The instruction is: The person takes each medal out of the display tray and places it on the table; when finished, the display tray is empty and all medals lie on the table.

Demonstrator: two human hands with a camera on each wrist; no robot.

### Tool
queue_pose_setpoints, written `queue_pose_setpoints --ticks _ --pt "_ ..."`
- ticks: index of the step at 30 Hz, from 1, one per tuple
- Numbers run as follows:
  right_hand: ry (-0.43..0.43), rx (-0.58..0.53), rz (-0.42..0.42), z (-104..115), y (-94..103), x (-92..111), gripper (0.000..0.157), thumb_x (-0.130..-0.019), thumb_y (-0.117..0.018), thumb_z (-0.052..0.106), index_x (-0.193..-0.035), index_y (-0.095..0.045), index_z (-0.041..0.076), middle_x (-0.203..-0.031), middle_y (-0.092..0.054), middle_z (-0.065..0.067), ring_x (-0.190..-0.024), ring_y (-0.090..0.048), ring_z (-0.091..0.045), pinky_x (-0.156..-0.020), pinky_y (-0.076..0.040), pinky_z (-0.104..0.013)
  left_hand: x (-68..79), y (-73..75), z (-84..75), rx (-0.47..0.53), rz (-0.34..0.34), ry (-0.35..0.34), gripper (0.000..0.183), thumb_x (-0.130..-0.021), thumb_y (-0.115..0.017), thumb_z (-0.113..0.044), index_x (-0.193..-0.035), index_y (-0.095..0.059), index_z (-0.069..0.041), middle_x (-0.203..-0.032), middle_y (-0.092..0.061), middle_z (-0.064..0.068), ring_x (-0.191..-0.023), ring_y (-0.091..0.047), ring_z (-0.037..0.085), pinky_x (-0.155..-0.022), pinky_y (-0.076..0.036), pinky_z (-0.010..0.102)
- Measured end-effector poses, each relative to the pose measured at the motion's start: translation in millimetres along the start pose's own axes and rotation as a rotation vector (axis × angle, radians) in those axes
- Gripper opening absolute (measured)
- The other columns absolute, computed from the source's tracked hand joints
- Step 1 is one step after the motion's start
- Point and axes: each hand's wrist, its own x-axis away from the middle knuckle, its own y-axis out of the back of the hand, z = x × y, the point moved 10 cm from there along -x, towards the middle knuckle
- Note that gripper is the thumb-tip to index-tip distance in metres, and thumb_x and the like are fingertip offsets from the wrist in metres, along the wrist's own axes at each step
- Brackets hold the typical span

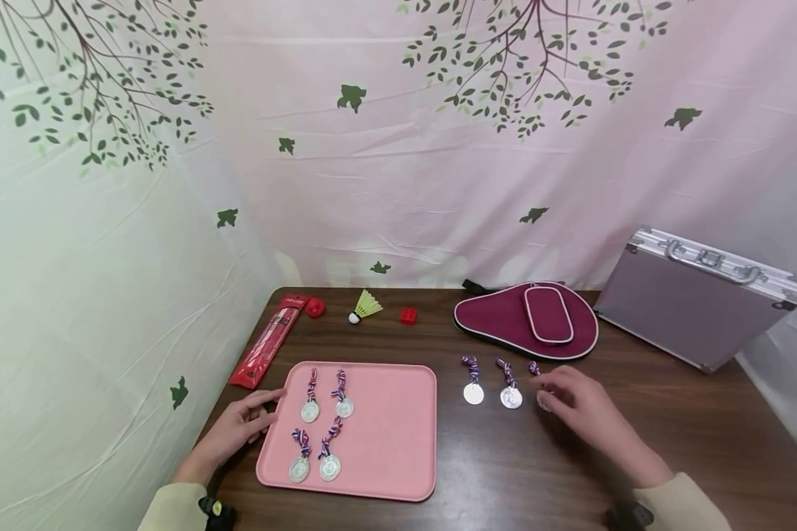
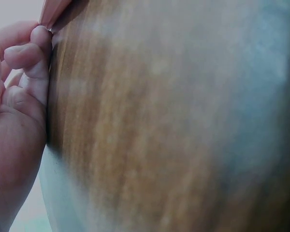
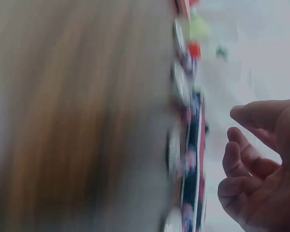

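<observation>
My left hand (image 1: 242, 420) holds the left rim of a pink tray (image 1: 405, 428), its fingertips at the edge in the left wrist view. On the tray's left half lie several silver medals (image 1: 330, 467) with knotted red, white and blue ribbons. Right of the tray, more medals lie in a row, among them one silver medal (image 1: 474, 393) and another (image 1: 511, 397). Over the row's right end hovers my right hand (image 1: 581, 405), partly covering a medal (image 1: 543, 400). Its fingers are spread and loosely bent, with nothing between them in the right wrist view.
Behind the row lies a maroon racket case (image 1: 491, 317), and a silver-edged hard case (image 1: 691, 302) stands at the back right. Along the back are a red packet (image 1: 268, 343), a round red piece (image 1: 315, 307), a yellow shuttlecock (image 1: 365, 307) and a red toy brick (image 1: 408, 316).
</observation>
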Motion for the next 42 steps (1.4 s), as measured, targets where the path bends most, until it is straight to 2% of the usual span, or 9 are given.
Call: queue_pose_setpoints --ticks 5,9,14,19,25,31,35,42 --pt "0.106 -0.101 0.038 53.4 -40.0 -13.4 0.025 -0.079 -0.076 0.007 -0.101 -0.072 0.018 -0.094 -0.063 0.010 -0.086 -0.058 -0.006 -0.076 -0.047 -0.026 -1.4 -0.8 -1.5 0.021 0.005 -0.038 0.045 -0.087 -0.070 -0.026 -0.130 -0.058 -0.029 -0.120 -0.057 0.002 -0.058 -0.048 0.021 -0.048 -0.043 0.027" --pt "0.161 -0.151 0.116 95.1 -77.4 -20.1 0.022 -0.082 -0.074 0.010 -0.102 -0.071 0.018 -0.094 -0.061 0.011 -0.086 -0.057 -0.002 -0.076 -0.048 -0.028 -2.4 -0.1 0.8 0.021 0.009 -0.042 0.045 -0.087 -0.069 -0.027 -0.130 -0.058 -0.029 -0.121 -0.057 0.003 -0.056 -0.048 0.020 -0.048 -0.043 0.027" --pt "0.225 -0.196 0.227 147.0 -121.4 -24.6 0.017 -0.085 -0.071 0.014 -0.102 -0.071 0.018 -0.091 -0.061 0.009 -0.080 -0.057 -0.004 -0.072 -0.047 -0.021 -2.5 0.7 1.6 0.021 0.014 -0.041 0.045 -0.088 -0.069 -0.027 -0.131 -0.057 -0.028 -0.122 -0.056 0.005 -0.056 -0.048 0.020 -0.048 -0.043 0.027" --pt "0.303 -0.191 0.341 196.6 -157.9 -25.9 0.016 -0.087 -0.070 0.017 -0.102 -0.071 0.018 -0.088 -0.061 0.009 -0.076 -0.055 -0.002 -0.069 -0.043 -0.013 -1.6 1.6 0.6 0.023 0.006 -0.030 0.045 -0.088 -0.069 -0.027 -0.131 -0.058 -0.028 -0.121 -0.057 0.003 -0.056 -0.048 0.021 -0.048 -0.043 0.027" --pt "0.388 -0.112 0.450 241.6 -195.2 -22.4 0.021 -0.089 -0.067 0.023 -0.110 -0.072 0.025 -0.084 -0.058 0.015 -0.068 -0.043 0.006 -0.065 -0.037 -0.010 -1.8 1.2 1.9 0.026 0.006 -0.018 0.046 -0.087 -0.070 -0.028 -0.131 -0.058 -0.029 -0.121 -0.056 0.003 -0.057 -0.049 0.021 -0.049 -0.044 0.027" --pt "0.473 -0.053 0.502 271.5 -220.2 -21.3 0.025 -0.090 -0.065 0.024 -0.114 -0.070 0.027 -0.081 -0.056 0.016 -0.070 -0.045 0.005 -0.068 -0.038 -0.011 -2.4 0.8 0.5 0.017 0.007 -0.029 0.046 -0.087 -0.069 -0.028 -0.132 -0.057 -0.027 -0.120 -0.056 0.005 -0.056 -0.049 0.021 -0.048 -0.044 0.028" --pt "0.480 -0.001 0.539 279.5 -233.5 -24.9 0.028 -0.089 -0.066 0.027 -0.117 -0.068 0.029 -0.080 -0.055 0.015 -0.069 -0.045 0.003 -0.063 -0.037 -0.013 -2.9 0.4 0.5 0.015 0.014 -0.036 0.047 -0.087 -0.069 -0.028 -0.133 -0.057 -0.025 -0.121 -0.056 0.007 -0.056 -0.049 0.022 -0.048 -0.044 0.028" --pt "0.483 0.102 0.569 287.4 -248.3 -26.5 0.033 -0.087 -0.069 0.034 -0.120 -0.066 0.035 -0.082 -0.053 0.011 -0.069 -0.045 -0.003 -0.057 -0.034 -0.018 -3.4 1.1 3.2 0.006 0.011 -0.009 0.046 -0.086 -0.070 -0.031 -0.130 -0.058 -0.032 -0.119 -0.057 0.003 -0.058 -0.049 0.021 -0.049 -0.043 0.027"
